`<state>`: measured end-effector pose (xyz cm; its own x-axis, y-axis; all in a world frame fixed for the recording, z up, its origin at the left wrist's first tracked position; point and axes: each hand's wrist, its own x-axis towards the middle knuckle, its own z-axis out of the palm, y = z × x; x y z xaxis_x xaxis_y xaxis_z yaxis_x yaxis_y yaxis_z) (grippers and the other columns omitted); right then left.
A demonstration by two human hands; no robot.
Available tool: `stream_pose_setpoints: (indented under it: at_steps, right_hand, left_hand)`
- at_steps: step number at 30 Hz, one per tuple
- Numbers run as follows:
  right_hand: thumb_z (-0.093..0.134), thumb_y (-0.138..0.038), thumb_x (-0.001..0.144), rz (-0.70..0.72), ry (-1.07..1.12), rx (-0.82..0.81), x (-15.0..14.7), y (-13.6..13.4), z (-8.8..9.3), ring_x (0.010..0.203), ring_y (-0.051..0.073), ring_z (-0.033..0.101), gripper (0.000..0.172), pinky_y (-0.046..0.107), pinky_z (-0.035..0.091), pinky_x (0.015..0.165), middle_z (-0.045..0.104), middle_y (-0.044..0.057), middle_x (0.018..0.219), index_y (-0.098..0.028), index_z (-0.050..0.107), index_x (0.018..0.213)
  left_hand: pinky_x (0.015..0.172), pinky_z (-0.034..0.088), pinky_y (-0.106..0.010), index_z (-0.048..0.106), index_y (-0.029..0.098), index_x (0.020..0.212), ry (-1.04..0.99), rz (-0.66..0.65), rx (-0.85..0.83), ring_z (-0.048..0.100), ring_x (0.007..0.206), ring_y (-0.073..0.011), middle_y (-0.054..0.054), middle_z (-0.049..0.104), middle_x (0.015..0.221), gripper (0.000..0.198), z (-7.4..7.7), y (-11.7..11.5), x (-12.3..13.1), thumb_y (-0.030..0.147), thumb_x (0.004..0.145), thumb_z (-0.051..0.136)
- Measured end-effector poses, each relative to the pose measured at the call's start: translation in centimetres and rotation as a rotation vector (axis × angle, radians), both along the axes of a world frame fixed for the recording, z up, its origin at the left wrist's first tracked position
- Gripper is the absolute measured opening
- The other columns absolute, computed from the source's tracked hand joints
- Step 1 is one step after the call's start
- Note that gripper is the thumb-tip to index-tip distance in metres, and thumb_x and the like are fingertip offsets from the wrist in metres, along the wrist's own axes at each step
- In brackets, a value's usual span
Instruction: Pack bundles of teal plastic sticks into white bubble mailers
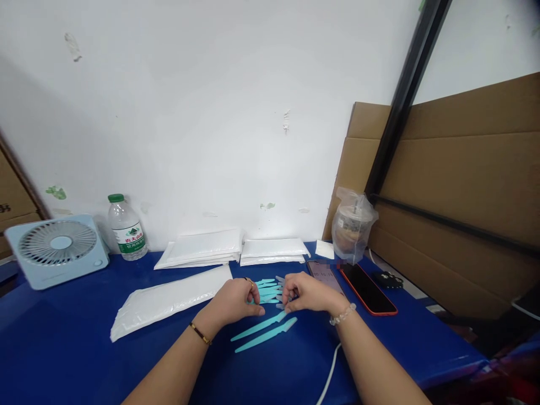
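Several slim turquoise eyebrow razors (268, 291) lie side by side on the blue table, partly hidden between my hands; clear caps show at their right ends. Closer to me are two more, an upper eyebrow razor (258, 328) and a lower eyebrow razor (265, 336), both slanting up to the right. My right hand (306, 292) is closed in a pinch at the head end of the upper one. Beside the group, my left hand (237, 301) has curled fingers with the thumb apart from them, and I see nothing held there.
White padded mailers (202, 247) are stacked by the wall, with a single mailer (169, 301) left of my hands. To the right are a lit phone (324, 274), a red-edged phone (369, 289), and a bagged drink cup (352, 228). A fan (59, 250) and water bottle (129, 230) stand left.
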<state>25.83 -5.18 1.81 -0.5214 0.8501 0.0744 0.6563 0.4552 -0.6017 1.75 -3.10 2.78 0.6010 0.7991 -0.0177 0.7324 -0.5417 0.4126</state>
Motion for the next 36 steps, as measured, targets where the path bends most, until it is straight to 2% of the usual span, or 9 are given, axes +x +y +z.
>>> stream_pose_setpoints:
  at_steps: [6,13,15,20,22,27,30,32,36]
  right_hand:
    - [0.077,-0.036,0.063,0.044,-0.067,-0.082,-0.4,0.1,-0.4,0.062,0.011,0.049,0.021,0.02,0.037,0.057,0.057,-0.002,0.068,-0.018,0.069,0.07]
    - [0.071,-0.032,0.068,-0.167,0.07,-0.019,1.3,0.4,-0.1,0.067,0.013,0.052,0.018,0.021,0.039,0.057,0.059,0.001,0.077,-0.017,0.067,0.077]
    - [0.075,-0.035,0.064,-0.136,0.06,0.001,1.4,0.1,0.4,0.07,0.013,0.052,0.022,0.021,0.04,0.059,0.058,0.001,0.079,-0.018,0.068,0.078]
    - [0.078,-0.035,0.058,0.144,-0.059,-0.102,0.6,-0.7,0.6,0.066,0.012,0.052,0.024,0.02,0.039,0.056,0.056,-0.002,0.072,-0.019,0.072,0.075]
    - [0.077,-0.031,0.057,0.143,-0.102,-0.092,0.1,-0.9,0.3,0.062,0.011,0.051,0.019,0.02,0.037,0.054,0.056,-0.002,0.069,-0.019,0.071,0.071]
    - [0.067,-0.013,0.057,0.074,-0.082,-0.012,-0.7,-1.2,0.3,0.059,0.01,0.049,0.008,0.019,0.036,0.051,0.056,-0.002,0.068,-0.017,0.067,0.064]
    - [0.063,-0.012,0.064,0.07,0.034,-0.012,-0.8,-1.3,0.8,0.06,0.01,0.05,0.007,0.019,0.039,0.054,0.058,-0.001,0.071,-0.017,0.066,0.068]
    - [0.064,-0.021,0.07,0.046,0.132,-0.051,-0.8,-1.3,1.0,0.06,0.011,0.051,0.008,0.02,0.041,0.056,0.059,-0.001,0.071,-0.017,0.066,0.077]
    - [0.063,-0.032,0.077,-0.044,0.314,-0.05,-0.9,-1.2,1.2,0.06,0.013,0.055,0.024,0.023,0.045,0.057,0.062,0.001,0.068,-0.017,0.067,0.095]
  left_hand:
    - [0.052,0.031,-0.023,0.068,0.023,0.07,0.084,-0.063,-0.096,0.055,0.06,-0.0132,0.001,0.067,0.068,0.019,0.0,-0.9,0.8,0.041,0.068,0.063]
    - [0.057,0.032,-0.024,0.067,0.022,0.071,0.072,0.059,0.062,0.057,0.068,-0.0157,-0.001,0.067,0.074,0.018,0.6,0.5,-0.5,0.04,0.069,0.062]
    - [0.058,0.033,-0.024,0.067,0.023,0.074,0.042,0.065,0.061,0.058,0.071,-0.0164,-0.001,0.066,0.078,0.024,0.6,0.3,-0.5,0.045,0.067,0.064]
    - [0.052,0.031,-0.024,0.067,0.024,0.078,0.038,-0.086,-0.057,0.056,0.068,-0.0152,0.001,0.064,0.078,0.036,0.5,-1.6,0.5,0.055,0.059,0.068]
    - [0.049,0.029,-0.024,0.066,0.025,0.077,0.065,-0.132,-0.086,0.055,0.065,-0.0144,0.002,0.065,0.075,0.035,0.3,-2.4,1.0,0.053,0.057,0.071]
    - [0.052,0.03,-0.024,0.061,0.022,0.068,0.105,-0.126,-0.004,0.054,0.062,-0.0143,0.001,0.064,0.067,0.009,0.1,-3.1,1.7,0.03,0.07,0.056]
    - [0.056,0.033,-0.025,0.056,0.02,0.067,0.05,-0.104,0.058,0.053,0.063,-0.0144,-0.001,0.061,0.068,0.013,0.3,-2.6,1.3,0.023,0.074,0.047]
    - [0.057,0.035,-0.024,0.053,0.02,0.069,-0.042,-0.11,0.008,0.053,0.062,-0.0133,-0.001,0.059,0.069,0.016,0.4,-2.2,0.8,0.026,0.079,0.042]
    - [0.056,0.038,-0.022,0.047,0.019,0.078,-0.236,-0.092,-0.244,0.052,0.058,-0.0104,0.001,0.057,0.07,0.025,0.6,-1.2,-0.1,0.037,0.088,0.033]
